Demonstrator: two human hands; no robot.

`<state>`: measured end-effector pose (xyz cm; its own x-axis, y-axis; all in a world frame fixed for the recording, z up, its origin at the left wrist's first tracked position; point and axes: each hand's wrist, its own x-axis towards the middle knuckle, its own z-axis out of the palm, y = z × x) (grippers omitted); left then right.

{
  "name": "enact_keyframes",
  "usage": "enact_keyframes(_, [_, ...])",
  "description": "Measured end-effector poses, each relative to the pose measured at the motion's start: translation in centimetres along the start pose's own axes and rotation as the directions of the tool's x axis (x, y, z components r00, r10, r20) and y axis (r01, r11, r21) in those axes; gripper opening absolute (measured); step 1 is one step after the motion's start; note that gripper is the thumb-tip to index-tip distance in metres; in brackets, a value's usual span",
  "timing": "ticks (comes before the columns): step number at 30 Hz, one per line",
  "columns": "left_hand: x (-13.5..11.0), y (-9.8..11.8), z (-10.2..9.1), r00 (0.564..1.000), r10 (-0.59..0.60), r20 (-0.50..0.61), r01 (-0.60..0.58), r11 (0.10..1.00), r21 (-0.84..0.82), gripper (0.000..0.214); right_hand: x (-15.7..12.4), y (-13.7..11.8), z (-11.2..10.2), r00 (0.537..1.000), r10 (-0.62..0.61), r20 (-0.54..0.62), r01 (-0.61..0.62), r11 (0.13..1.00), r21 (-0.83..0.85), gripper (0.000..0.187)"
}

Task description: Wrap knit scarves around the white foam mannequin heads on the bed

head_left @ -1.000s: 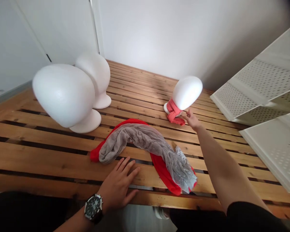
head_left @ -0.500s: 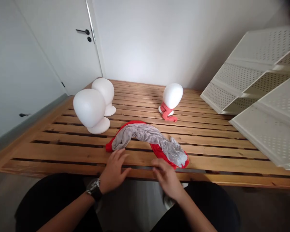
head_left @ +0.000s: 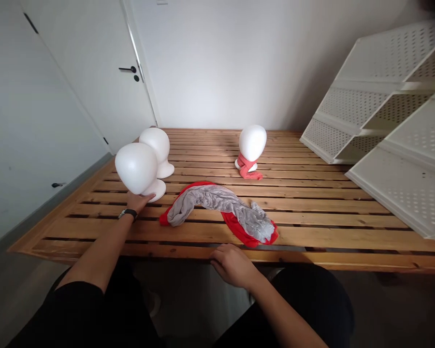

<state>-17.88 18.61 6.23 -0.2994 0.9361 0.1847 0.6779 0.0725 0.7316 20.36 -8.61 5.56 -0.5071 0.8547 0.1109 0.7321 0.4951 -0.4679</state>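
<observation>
While my left hand (head_left: 139, 199) reached out to the base of the nearest white foam head (head_left: 137, 169), its fingers curled against the front edge of that base, touching it; I could not tell whether they had closed around it. A dark watch (head_left: 127, 213) sat on that wrist. My right hand (head_left: 232, 263) rested at the near edge of the slatted wooden table (head_left: 311, 227), fingers loosely bent and pinching nothing, just short of the scarves.

Between the two hands lay a grey scarf (head_left: 221, 205) draped in an arc over a red scarf (head_left: 244, 234), whose ends showed at the left and right of the grey one. Both lay flat on the slats, apart from either hand.

A second foam head (head_left: 155, 145) stood just behind the first, touching or nearly so. A third foam head (head_left: 253, 142) stood well apart toward the far side, with a pink scarf (head_left: 247, 169) knotted round its neck and trailing onto the wood. White perforated shelving (head_left: 380, 111) leaned at the right, and a white door (head_left: 105, 63) with a black handle stood at the far left.
</observation>
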Motion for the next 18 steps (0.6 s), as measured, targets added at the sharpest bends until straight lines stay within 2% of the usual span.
enact_keyframes(3, [-0.1, 1.7, 1.1, 1.0, -0.026, 0.008, 0.027, 0.998, -0.06, 0.07, -0.3, 0.3, -1.0, 0.999, 0.005, -0.044, -0.005, 1.0, -0.003, 0.014])
enact_keyframes(5, [0.0, 2.5, 1.2, 0.999, -0.048, 0.014, 0.048, 0.998, -0.047, 0.07, -0.6, 0.3, -1.7, 0.997, 0.005, -0.076, -0.004, 1.0, 0.012, 0.014])
enact_keyframes(8, [-0.3, 3.2, 0.6, 0.999, -0.049, 0.008, 0.049, 0.998, -0.043, 0.075, -1.2, 0.4, -2.3, 0.995, 0.0, -0.102, 0.004, 0.999, 0.036, 0.014])
enact_keyframes(11, [-1.9, 3.0, -0.8, 1.0, -0.027, 0.016, 0.028, 0.999, -0.039, 0.076, -1.6, 0.5, -2.6, 0.993, 0.0, -0.115, 0.006, 0.999, 0.053, 0.014])
enact_keyframes(13, [-4.2, 3.0, -1.6, 0.999, -0.003, 0.049, 0.005, 0.999, -0.047, 0.076, -1.8, 0.7, -2.7, 0.992, 0.004, -0.123, 0.004, 0.998, 0.062, 0.015])
enact_keyframes(15, [-7.7, 3.2, -1.8, 0.996, 0.007, 0.093, 0.0, 0.997, -0.074, 0.077, -1.7, 0.9, -2.8, 0.992, 0.003, -0.128, 0.005, 0.998, 0.065, 0.015])
enact_keyframes(18, [-14.2, 4.6, 0.0, 0.989, -0.012, 0.145, 0.036, 0.986, -0.164, 0.083, -1.6, 1.3, -2.9, 0.991, 0.008, -0.136, 0.001, 0.998, 0.065, 0.016])
